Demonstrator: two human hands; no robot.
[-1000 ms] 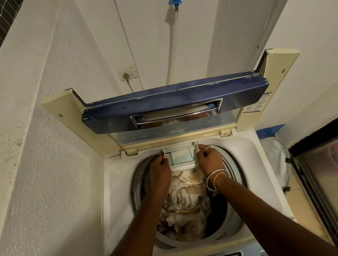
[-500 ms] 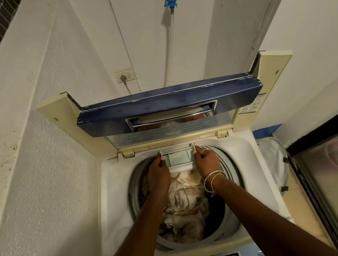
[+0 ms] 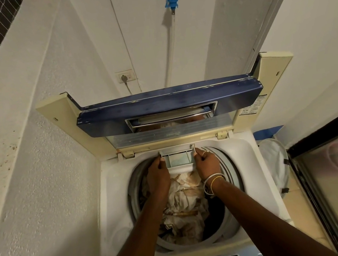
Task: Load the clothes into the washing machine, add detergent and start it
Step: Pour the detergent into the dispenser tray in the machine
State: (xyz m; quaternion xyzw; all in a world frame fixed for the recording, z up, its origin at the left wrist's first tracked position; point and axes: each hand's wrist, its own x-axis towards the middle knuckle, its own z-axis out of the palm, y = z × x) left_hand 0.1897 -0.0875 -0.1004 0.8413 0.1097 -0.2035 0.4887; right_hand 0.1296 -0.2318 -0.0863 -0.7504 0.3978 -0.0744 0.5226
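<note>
Gripping the detergent drawer (image 3: 179, 159) at the back rim of the washing machine (image 3: 247, 160), with the left hand (image 3: 158, 173) and right hand (image 3: 207, 164) curled round its two sides, above the clothes (image 3: 185, 203) in the drum (image 3: 228, 176); liable to jam or tip if tugged unevenly.

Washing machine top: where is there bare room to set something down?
Bare white deck left of the drum rim, by the wall, and a strip right of it. Crowded at the back, where the left hand and right hand grip the detergent drawer; clothes lie piled inside the rim.
</note>
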